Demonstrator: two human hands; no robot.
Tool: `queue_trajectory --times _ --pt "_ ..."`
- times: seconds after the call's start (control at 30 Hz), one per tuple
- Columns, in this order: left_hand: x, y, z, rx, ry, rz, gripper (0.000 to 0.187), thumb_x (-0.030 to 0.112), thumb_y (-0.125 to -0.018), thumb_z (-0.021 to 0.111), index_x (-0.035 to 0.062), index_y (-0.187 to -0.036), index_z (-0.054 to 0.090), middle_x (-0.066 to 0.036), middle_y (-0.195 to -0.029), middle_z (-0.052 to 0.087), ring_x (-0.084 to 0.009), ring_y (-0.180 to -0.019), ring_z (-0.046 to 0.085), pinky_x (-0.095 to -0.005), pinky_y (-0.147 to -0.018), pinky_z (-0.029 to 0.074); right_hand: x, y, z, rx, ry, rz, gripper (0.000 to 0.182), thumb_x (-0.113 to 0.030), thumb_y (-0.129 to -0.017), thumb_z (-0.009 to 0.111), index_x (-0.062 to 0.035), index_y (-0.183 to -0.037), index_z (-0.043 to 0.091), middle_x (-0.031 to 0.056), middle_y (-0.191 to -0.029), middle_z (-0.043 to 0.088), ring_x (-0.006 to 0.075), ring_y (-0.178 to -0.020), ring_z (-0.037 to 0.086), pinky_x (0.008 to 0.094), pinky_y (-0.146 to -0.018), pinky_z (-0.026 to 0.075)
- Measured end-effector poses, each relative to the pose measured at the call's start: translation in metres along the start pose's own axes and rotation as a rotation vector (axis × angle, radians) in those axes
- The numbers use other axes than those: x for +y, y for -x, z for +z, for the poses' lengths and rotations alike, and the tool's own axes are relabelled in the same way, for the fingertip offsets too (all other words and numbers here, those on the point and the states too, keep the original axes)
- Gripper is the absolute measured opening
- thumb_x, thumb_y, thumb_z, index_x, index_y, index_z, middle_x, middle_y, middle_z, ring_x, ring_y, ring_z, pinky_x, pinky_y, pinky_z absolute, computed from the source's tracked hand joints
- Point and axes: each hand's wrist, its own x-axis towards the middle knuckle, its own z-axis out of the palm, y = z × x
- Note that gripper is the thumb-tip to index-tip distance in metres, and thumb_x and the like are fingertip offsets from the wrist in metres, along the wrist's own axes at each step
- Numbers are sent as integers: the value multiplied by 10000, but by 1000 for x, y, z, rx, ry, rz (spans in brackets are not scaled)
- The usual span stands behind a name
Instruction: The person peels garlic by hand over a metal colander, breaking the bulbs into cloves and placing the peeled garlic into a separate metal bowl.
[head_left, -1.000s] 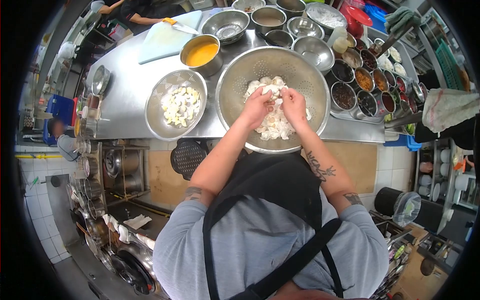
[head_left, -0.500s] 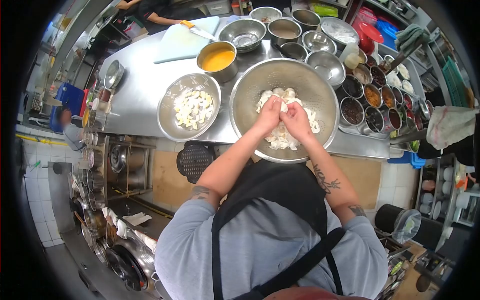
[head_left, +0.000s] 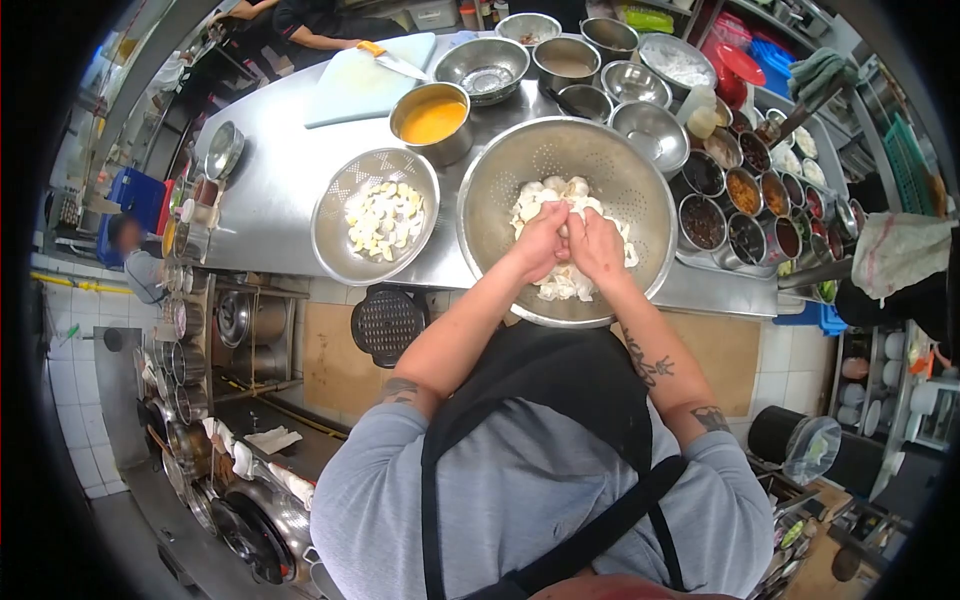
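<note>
Both hands meet over a large metal colander (head_left: pixel 500 165) that holds whitish garlic bulbs (head_left: pixel 567 287) and loose skins. My left hand (head_left: pixel 541 242) is closed, its fingers curled against the other hand. My right hand (head_left: pixel 597 245) is closed too, fingertips pressed to the left ones. Whatever lies between the fingers is hidden. To the left, a smaller perforated bowl (head_left: pixel 333 222) holds pale peeled cloves (head_left: pixel 384 220). Behind it stands a pot (head_left: pixel 445 146) of orange liquid.
A pale cutting board (head_left: pixel 345 92) with an orange-handled knife (head_left: pixel 400 66) lies at the back left. Several metal bowls (head_left: pixel 650 130) and ingredient containers (head_left: pixel 703 220) stand right. Another person's arm (head_left: pixel 325 40) reaches in behind the board.
My right hand has turned so that its back faces up, and my left fingers have curled in more. The view has shifted very slightly.
</note>
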Motion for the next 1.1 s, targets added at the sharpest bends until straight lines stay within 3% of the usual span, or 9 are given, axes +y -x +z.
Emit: queue_trajectory --times 0.2,0.47,0.6,0.7,0.77,0.87,0.97,1.1 --pt "-9 -4 -5 -66 -78 -3 229 305 -1070 388 122 -1177 472 -39 -1013 555 -103 -696 487 -233 -559 365 -2 0 -4 33 -173 10 443 -332 -994 391 9 -954 671 241 -748 665 427 -749 665 495 -696 517" --pt "0 -15 -24 -86 212 -93 250 248 -1032 480 103 -1230 526 -18 -1022 624 -111 -751 547 -249 -629 444 4 -2 9 102 -636 -76 292 -187 -1008 438 25 -937 626 219 -756 651 368 -685 655 430 -633 498" --pt "3 -10 -27 -190 298 -184 326 281 -1016 520 74 -1267 500 -64 -1019 621 -150 -757 576 -259 -653 492 20 -11 7 82 -438 -51 224 -144 -976 478 18 -926 625 215 -744 643 365 -681 645 407 -655 511" --pt "10 1 -9 -75 217 -279 294 259 -1002 536 71 -1226 507 -66 -1011 616 -157 -725 577 -250 -597 480 27 -14 10 114 -368 -53 175 -113 -941 515 12 -955 636 207 -742 634 376 -712 643 398 -699 526" --pt "1 -5 -21 10 112 -163 270 247 -997 530 77 -1204 502 -69 -1006 612 -168 -724 584 -245 -574 476 34 -13 12 139 -258 -54 177 -95 -918 535 16 -1010 640 217 -819 642 379 -787 648 397 -753 529" --pt "2 -5 -24 59 42 -60 231 233 -991 520 89 -1171 500 -73 -999 607 -179 -733 598 -253 -590 487 35 -8 17 268 -188 -198 245 -86 -910 550 29 -1115 618 237 -1017 626 390 -969 627 416 -839 505" --pt "4 -3 -18 8 111 -64 211 239 -997 502 93 -1150 506 -80 -1010 609 -186 -741 607 -275 -633 499 24 -5 8 200 -267 -181 315 -162 -946 553 33 -1192 585 228 -1163 584 377 -1091 587 410 -897 481" --pt "5 -2 -9 -101 222 -109 225 267 -1018 463 88 -1132 537 -85 -1028 629 -180 -784 624 -310 -702 513 15 -5 4 86 -528 -134 399 -293 -994 523 24 -1237 539 237 -1094 615 359 -1022 624 408 -876 489"
